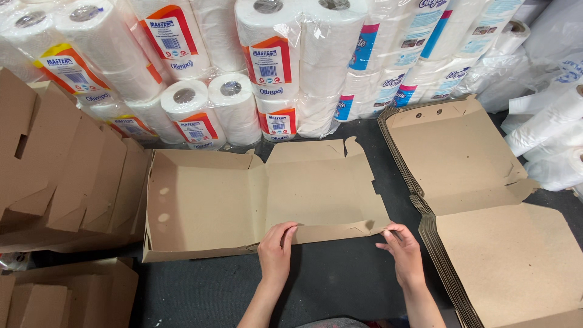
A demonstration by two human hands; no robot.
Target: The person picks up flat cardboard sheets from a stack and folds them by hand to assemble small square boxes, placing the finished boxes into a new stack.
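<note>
1. Pinching the near flap of a half-folded cardboard box point(243, 200), both hands worked at its front edge.
2. Left hand point(276, 249) gripped the flap near the box's middle, fingers curled over the edge.
3. Right hand point(402, 252) nipped the flap's right corner between fingertips and thumb.
4. Box lay open on the dark tabletop point(328, 285), just beyond the hands.
5. Stack of flat box blanks point(480, 200) sat to the right; folded boxes point(67, 176) to the left; wrapped paper rolls point(267, 67) behind.
</note>
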